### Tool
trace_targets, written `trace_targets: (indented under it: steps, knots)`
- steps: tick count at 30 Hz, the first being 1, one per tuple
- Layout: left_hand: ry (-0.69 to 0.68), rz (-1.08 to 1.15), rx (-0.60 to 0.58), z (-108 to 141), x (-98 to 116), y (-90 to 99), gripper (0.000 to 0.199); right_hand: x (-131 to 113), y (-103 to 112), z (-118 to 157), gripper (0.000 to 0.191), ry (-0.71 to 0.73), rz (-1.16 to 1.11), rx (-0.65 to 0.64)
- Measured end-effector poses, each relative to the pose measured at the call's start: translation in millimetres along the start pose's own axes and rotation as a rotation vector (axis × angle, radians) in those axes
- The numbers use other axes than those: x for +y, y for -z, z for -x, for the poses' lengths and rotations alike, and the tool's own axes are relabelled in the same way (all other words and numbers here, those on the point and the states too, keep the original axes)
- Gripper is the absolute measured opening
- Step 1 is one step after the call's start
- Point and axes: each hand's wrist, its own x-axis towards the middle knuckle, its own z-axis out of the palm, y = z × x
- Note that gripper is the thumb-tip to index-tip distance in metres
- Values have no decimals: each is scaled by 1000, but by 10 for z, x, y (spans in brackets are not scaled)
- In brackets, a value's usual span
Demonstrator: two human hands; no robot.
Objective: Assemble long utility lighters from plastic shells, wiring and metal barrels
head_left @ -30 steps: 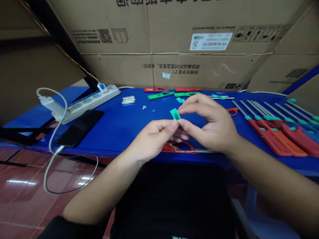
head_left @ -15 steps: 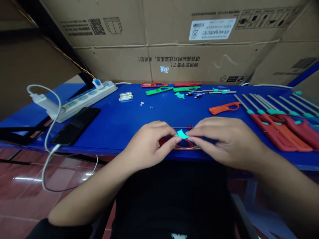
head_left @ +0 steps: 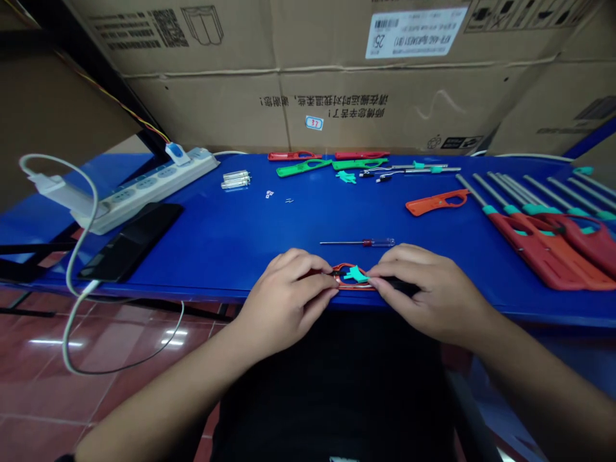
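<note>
In front of me at the table's near edge lies an orange lighter casing half, mostly covered by my fingers. My left hand is closed on its left end. A small teal trigger is pinched at its right side between the thumb and forefinger of my right hand, over the casing's loop opening. Dark parts show beside the trigger inside the casing. Just beyond both hands, a screwdriver with a clear and red handle lies flat.
Finished-looking lighters with metal tubes lie at right, near a loose orange casing half. Green casing halves, teal triggers and clear cylinders sit at the back. A phone and power strip occupy the left.
Both hands have moved down toward the casing, bringing the trigger from above it to its loop opening. My left fingers have left the trigger for the casing. The screwdriver is now uncovered.
</note>
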Motion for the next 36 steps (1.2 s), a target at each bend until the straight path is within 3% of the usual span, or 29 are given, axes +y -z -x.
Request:
trace_targets:
  steps: [19,28,33,36]
  knots:
    - [-3,79,-30,23,28,39,8,-10,-65,-11,14,75,43,-9]
    - [-1,92,-41,25,21,41,10,-96,-55,-131,19,92,99,-146]
    - [37,152,-112,-2,13,83,12,-59,-21,-205,18,72,-8,-215]
    - [29,173,-150,-35,3,110,12,-14,-30,-219,17,70,-95,-190]
